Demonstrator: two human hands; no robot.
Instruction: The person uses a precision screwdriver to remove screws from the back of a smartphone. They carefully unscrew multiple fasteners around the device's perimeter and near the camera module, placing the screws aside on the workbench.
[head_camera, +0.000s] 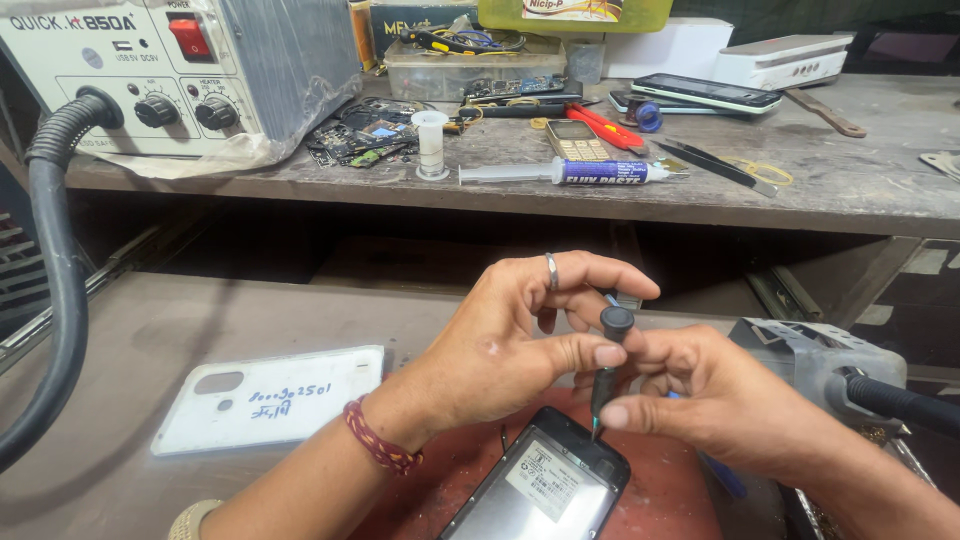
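Note:
My left hand (510, 345), with a ring and a red braided wristband, pinches the black cap of a small screwdriver (608, 360) between thumb and fingers. My right hand (715, 395) grips the screwdriver's lower shaft, its tip touching the top edge of a black phone (545, 485) lying back-up on a red mat (665, 500). The phone's back cover is off, showing a label on its inner plate.
A white phone back cover (270, 400) lies on the grey work surface to the left. A raised shelf (860, 185) carries a hot-air station (150, 70), syringe of paste (570, 173), tweezers, phones and parts boxes. A black hose (55, 260) hangs left; a grey tool holder (820, 360) sits right.

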